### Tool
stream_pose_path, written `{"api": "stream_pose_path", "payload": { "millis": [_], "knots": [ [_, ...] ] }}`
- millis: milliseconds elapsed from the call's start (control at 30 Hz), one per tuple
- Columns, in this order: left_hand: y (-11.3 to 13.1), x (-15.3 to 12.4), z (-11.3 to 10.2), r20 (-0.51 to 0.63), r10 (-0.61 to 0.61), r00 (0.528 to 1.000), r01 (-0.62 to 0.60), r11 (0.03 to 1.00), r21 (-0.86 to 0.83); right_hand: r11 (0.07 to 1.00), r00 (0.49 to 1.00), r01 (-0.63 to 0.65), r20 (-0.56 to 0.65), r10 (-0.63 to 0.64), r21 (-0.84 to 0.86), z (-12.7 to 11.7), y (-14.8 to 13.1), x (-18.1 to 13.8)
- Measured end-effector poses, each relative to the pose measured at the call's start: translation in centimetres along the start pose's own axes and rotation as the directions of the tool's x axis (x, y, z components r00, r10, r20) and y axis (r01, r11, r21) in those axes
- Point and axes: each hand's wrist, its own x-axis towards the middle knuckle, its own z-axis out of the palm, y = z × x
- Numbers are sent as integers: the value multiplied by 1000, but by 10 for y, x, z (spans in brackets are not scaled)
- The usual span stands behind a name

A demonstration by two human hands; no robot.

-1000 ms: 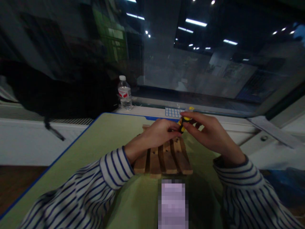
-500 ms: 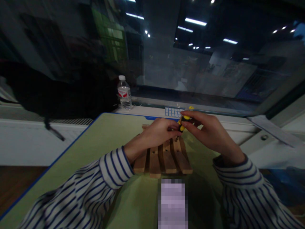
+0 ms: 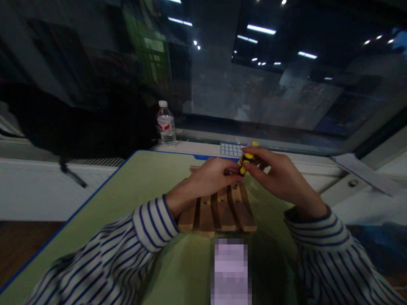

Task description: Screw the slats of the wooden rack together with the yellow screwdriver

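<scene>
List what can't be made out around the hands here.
In the head view:
Yellow-and-black object: partly covered by the right hand.
Whatever the left hand may pinch: hidden by that hand itself.
Wooden slats: far parts hidden behind the left hand.
Lilac rectangle: pixelated, cut off by the bottom edge.
Bottle label: print too small.

On the white sill [image 3: 200, 149], a capped water bottle [image 3: 166, 126] is seen standing upright, flanked at left by a black bundle [image 3: 85, 127] and at right by a blue-gridded sheet [image 3: 229, 149], bright lights [image 3: 261, 29] being shown in the window [image 3: 213, 89] behind.
</scene>
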Motion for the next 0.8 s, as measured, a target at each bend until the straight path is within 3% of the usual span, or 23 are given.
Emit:
{"api": "stream_pose_path", "payload": {
  "millis": [800],
  "knots": [
    [0,0,2,-87,-52,995,61,993,102,998,998,-56,-34,56,-7,0,-1,3]
  ]
}}
